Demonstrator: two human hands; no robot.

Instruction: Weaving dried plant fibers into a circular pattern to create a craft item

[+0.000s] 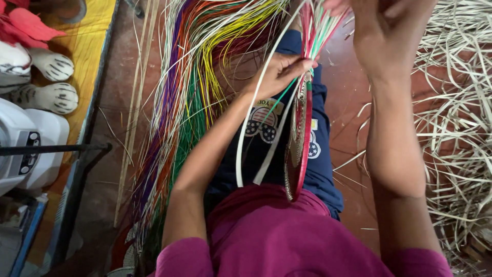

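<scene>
I see my left hand [279,72] in the middle of the view, fingers curled and pinching a bunch of thin red, green and white strips [313,28] that stick up past them. Just below those fingers hangs a round woven piece [300,149] with a red rim, standing on its edge over my lap. Two long white strips [256,128] loop down from the same pinch. My right hand [389,36] is up at the top right, close to the strips, but I cannot tell how its fingers sit. A big bundle of colored strips [189,102] lies on the left. A pile of pale strips [456,133] lies on the right.
</scene>
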